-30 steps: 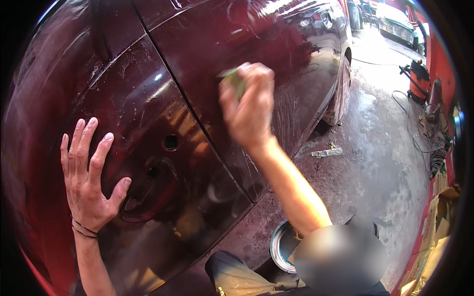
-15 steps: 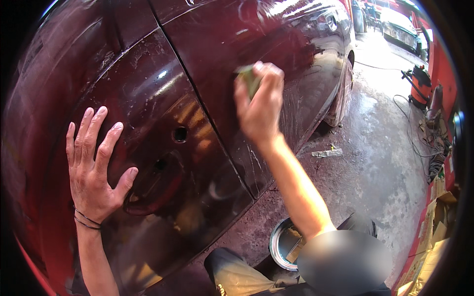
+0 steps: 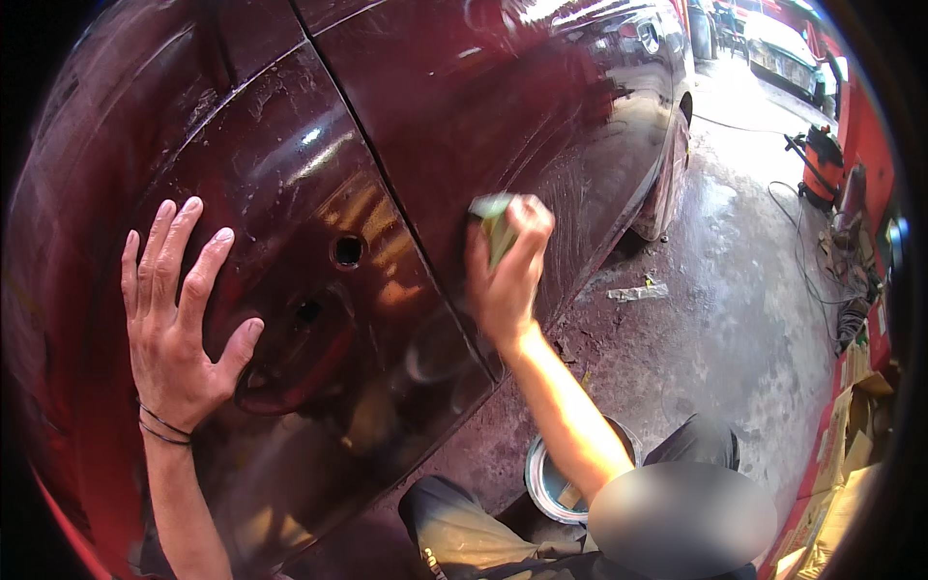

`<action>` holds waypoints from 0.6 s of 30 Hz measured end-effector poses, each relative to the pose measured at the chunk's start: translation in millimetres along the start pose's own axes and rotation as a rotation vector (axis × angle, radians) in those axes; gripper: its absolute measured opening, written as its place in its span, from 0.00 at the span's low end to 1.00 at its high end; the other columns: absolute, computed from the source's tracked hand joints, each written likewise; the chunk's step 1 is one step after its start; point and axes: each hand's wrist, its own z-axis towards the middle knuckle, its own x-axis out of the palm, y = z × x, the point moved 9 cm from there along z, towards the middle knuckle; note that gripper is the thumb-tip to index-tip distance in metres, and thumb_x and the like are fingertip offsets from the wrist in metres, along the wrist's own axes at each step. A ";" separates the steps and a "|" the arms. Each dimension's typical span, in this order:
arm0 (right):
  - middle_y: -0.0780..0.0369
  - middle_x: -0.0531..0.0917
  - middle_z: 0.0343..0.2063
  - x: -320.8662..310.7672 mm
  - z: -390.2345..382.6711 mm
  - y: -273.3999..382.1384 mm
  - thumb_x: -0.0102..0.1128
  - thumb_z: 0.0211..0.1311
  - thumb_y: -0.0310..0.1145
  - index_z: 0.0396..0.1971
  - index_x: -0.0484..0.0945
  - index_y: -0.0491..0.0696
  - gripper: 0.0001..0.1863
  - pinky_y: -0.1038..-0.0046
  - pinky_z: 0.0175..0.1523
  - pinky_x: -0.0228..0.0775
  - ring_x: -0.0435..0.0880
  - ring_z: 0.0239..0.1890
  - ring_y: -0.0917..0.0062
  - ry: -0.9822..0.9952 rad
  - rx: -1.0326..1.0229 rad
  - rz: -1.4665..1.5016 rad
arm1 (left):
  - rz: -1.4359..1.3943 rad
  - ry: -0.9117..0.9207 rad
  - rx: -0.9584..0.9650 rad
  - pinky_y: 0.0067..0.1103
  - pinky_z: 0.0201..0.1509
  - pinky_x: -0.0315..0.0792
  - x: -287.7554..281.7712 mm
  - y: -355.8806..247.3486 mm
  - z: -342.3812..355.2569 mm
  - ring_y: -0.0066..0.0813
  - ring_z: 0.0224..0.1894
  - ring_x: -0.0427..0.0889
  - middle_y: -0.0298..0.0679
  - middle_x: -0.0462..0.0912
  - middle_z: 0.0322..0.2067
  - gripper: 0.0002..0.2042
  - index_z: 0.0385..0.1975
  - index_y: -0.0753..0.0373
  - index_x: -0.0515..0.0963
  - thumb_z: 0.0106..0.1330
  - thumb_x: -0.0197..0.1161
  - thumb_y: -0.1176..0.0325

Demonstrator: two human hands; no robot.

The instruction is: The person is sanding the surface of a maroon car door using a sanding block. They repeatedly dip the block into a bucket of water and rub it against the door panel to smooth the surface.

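Observation:
A glossy dark red car body (image 3: 280,203) fills the left and middle, its surface wet-looking with whitish streaks. My left hand (image 3: 179,324) lies flat against the door panel, fingers spread, left of a small dark hole (image 3: 347,251) and a recessed handle area (image 3: 300,362). Across the vertical seam, on the panel to the right, my right hand (image 3: 509,285) grips a pale green pad (image 3: 498,230) and presses it to the paint. The fingers wrap its sides, and part of the pad is hidden by them.
Below my right forearm stands a round bucket (image 3: 551,498) between my knees. A crumpled strip (image 3: 638,291) lies on the concrete floor (image 3: 725,290). Along the right wall are an orange-and-black shop vacuum (image 3: 822,164), a cable and cardboard (image 3: 841,483). Another car (image 3: 781,53) is far back.
My right hand has moved down the panel with the green pad, toward me. My left hand stays flat on the door, shifted only slightly in the picture.

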 end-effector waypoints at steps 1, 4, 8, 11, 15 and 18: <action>0.40 0.74 0.56 -4.5 1.6 -3.2 0.73 0.71 0.33 0.61 0.69 0.38 0.27 0.45 0.66 0.70 0.78 0.58 0.42 0.011 -0.043 -0.001 | -0.003 -0.001 0.000 0.53 0.89 0.47 2.0 -2.6 0.9 0.51 0.85 0.60 0.46 0.66 0.81 0.36 0.77 0.53 0.73 0.69 0.69 0.50; 0.43 0.76 0.56 -2.2 20.1 -63.4 0.73 0.73 0.36 0.59 0.69 0.41 0.26 0.52 0.70 0.68 0.78 0.57 0.48 0.005 -0.026 -0.015 | 0.024 0.002 0.009 0.53 0.89 0.47 -3.4 -1.4 4.2 0.51 0.85 0.60 0.46 0.66 0.81 0.36 0.77 0.54 0.72 0.69 0.70 0.51; 0.49 0.75 0.50 -65.0 84.5 -290.1 0.68 0.77 0.42 0.55 0.65 0.42 0.24 0.54 0.67 0.69 0.78 0.54 0.58 -0.163 0.721 -0.135 | -0.062 -0.029 0.023 0.52 0.89 0.47 5.4 -14.7 11.0 0.51 0.85 0.60 0.46 0.66 0.81 0.36 0.77 0.54 0.72 0.67 0.70 0.55; 0.48 0.74 0.50 -38.1 32.7 -202.9 0.65 0.77 0.36 0.58 0.64 0.42 0.23 0.54 0.67 0.69 0.77 0.54 0.55 -0.132 0.396 -0.047 | -0.035 -0.008 0.028 0.51 0.89 0.47 10.7 -14.1 10.4 0.51 0.85 0.60 0.46 0.66 0.81 0.37 0.77 0.55 0.72 0.66 0.71 0.57; 0.39 0.72 0.61 -14.2 -56.2 -9.6 0.65 0.75 0.26 0.63 0.65 0.38 0.24 0.51 0.73 0.66 0.75 0.63 0.45 0.034 0.083 0.045 | 0.041 0.033 0.047 0.51 0.89 0.47 3.6 -5.7 4.0 0.51 0.85 0.60 0.48 0.66 0.82 0.37 0.78 0.57 0.71 0.68 0.69 0.56; 0.40 0.73 0.59 -20.4 -8.9 -49.1 0.67 0.75 0.29 0.62 0.66 0.38 0.24 0.53 0.70 0.69 0.77 0.61 0.48 -0.002 -0.046 -0.072 | 0.088 0.037 0.094 0.50 0.89 0.48 1.9 -2.6 3.1 0.52 0.85 0.59 0.48 0.65 0.82 0.37 0.79 0.58 0.70 0.72 0.67 0.53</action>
